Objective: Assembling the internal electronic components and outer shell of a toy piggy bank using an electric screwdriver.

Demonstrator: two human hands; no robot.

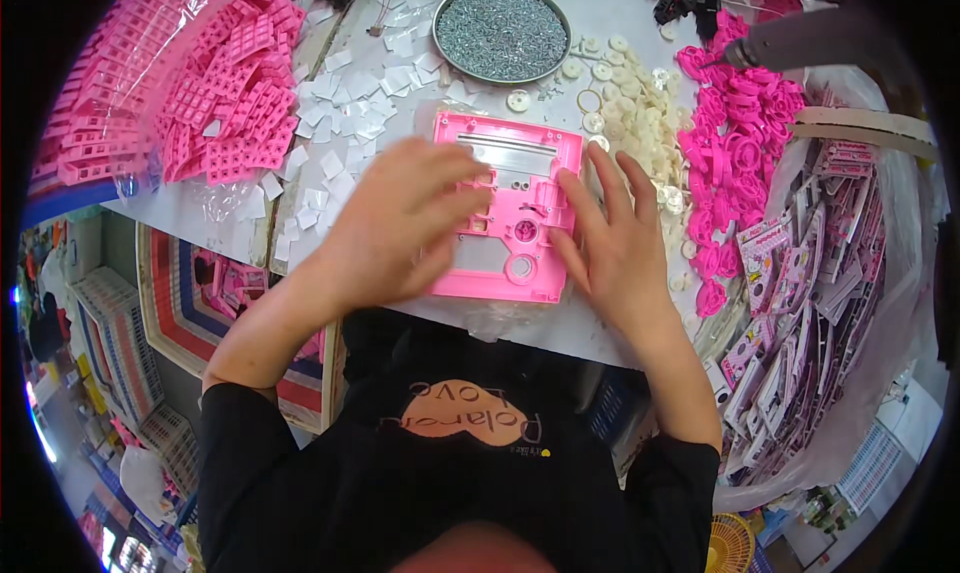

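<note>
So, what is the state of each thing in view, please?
Pink casing: flat, inside facing up
Left hand: blurred, over the casing's left part
Right hand: fingers spread, at the casing's right edge
Metal dish: full of metal pieces
Paper squares: scattered
Pink grids: heaped, partly under clear plastic
Pink rings: heaped
Pale discs: piled
Clear bag at right: open, filled

Bright pink casing [508,213], grey screws [502,33], cream discs [640,113], magenta rings [745,153], black shirt [430,503]

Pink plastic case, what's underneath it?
Crumpled clear plastic pokes out past the near edge of the pink case. The case covers whatever else might lie beneath, so that can't be seen.
</note>
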